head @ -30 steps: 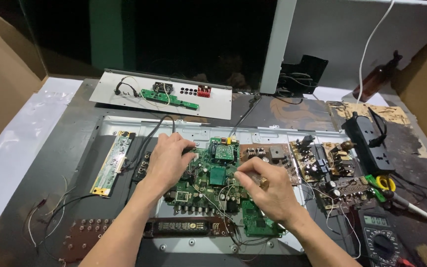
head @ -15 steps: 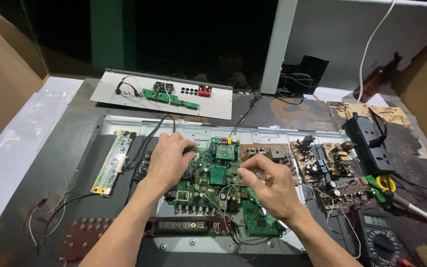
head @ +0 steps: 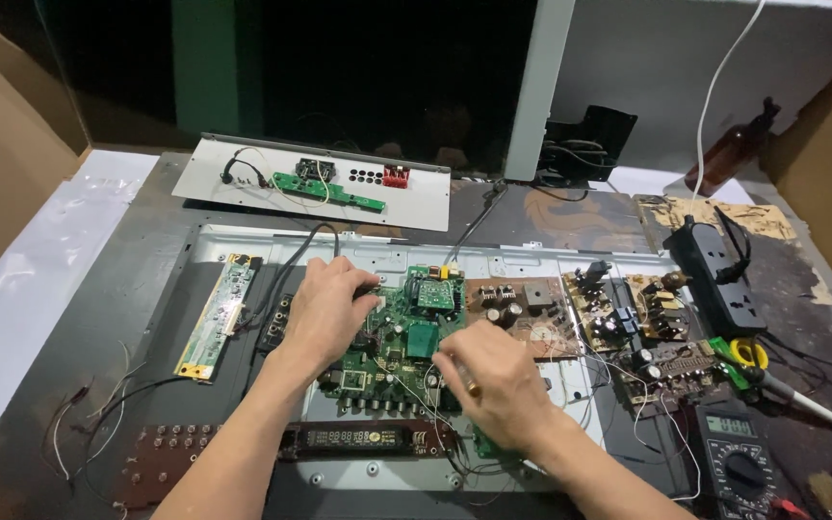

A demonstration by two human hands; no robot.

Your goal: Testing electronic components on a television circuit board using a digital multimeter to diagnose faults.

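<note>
Both hands work on the green main board (head: 399,339), which lies on the white metal back panel (head: 243,241) in the middle of the desk (head: 570,217). The left hand (head: 325,310) rests on the board's left edge with its fingers curled; it has hardly moved since a second ago. The right hand (head: 495,383) has come lower and nearer to the person, and now pinches something small over the board's lower right part; I cannot tell what it is. The brown power board (head: 522,313) beside it is untouched, and the multimeter (head: 736,457) stays at the right.
</note>
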